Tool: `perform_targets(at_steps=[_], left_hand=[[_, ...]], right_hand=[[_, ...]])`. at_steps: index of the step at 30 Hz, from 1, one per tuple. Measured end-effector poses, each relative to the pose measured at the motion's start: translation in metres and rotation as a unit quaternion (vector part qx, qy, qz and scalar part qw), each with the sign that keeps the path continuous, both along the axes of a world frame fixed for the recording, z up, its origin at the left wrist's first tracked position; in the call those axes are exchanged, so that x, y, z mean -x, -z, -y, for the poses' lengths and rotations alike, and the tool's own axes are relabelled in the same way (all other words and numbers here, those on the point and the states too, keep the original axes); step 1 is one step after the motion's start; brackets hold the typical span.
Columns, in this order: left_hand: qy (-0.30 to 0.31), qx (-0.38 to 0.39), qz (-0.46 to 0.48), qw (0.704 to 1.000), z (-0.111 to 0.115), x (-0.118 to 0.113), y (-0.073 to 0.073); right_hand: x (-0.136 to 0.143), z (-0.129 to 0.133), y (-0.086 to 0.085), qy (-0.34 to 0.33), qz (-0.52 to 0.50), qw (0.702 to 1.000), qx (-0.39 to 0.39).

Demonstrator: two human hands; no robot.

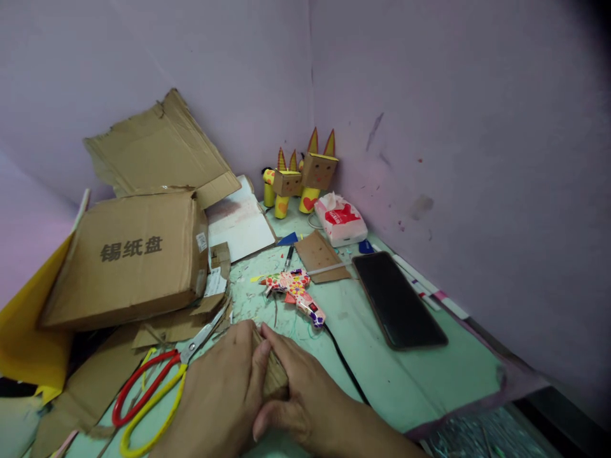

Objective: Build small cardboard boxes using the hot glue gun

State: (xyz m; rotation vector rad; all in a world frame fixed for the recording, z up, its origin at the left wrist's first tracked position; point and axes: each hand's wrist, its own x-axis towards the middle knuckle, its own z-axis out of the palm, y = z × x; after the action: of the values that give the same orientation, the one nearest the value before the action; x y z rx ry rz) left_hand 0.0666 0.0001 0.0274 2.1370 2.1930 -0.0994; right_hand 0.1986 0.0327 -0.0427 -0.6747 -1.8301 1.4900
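A small brown cardboard piece point(275, 376) is held between my two hands at the bottom centre. My left hand point(219, 388) closes over its left side, thumb on top. Fingers of my right hand point(300, 388) press against its right side, with the thumb near the front. The hands hide much of the piece. Left of my left hand lie scissors point(179, 362) with red and yellow handles. Beyond my hands rests a flower-patterned glue gun point(298, 292), its black cord running toward my right forearm.
A large cardboard box point(128, 254) and torn cardboard point(162, 146) stand at left. Two cardboard animal figures point(287, 183) point(319, 170) and a tissue pack point(341, 219) are at the back. A phone point(398, 302) and markers point(451, 305) lie right.
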Motion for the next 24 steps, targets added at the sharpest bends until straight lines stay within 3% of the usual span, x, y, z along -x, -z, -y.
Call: perform_targets(at_steps=[4,8,13,16,19,24], left_hand=[[-0.018,0.018,0.006,1.0,-0.003,0.002,0.001],[-0.059,-0.005,0.153,0.986,-0.008,0.009,0.003],[-0.125,-0.045,0.365,0.921,-0.012,0.011,0.006],[-0.167,-0.045,0.446,0.878,-0.014,0.011,0.009],[-0.183,-0.037,0.467,0.865,-0.017,0.013,0.012],[-0.164,-0.056,0.451,0.876,-0.02,0.011,0.012]], right_hand=[[0.0,0.0,-0.001,-0.002,-0.014,1.0,-0.004],[0.001,-0.001,0.003,-0.006,-0.034,0.999,-0.021],[0.002,-0.001,0.002,-0.005,-0.029,0.999,-0.038],[0.003,-0.001,-0.003,0.006,-0.017,0.998,-0.053],[0.004,0.0,-0.007,0.029,-0.003,0.998,-0.053],[0.006,0.008,-0.006,0.049,0.045,0.998,-0.003]])
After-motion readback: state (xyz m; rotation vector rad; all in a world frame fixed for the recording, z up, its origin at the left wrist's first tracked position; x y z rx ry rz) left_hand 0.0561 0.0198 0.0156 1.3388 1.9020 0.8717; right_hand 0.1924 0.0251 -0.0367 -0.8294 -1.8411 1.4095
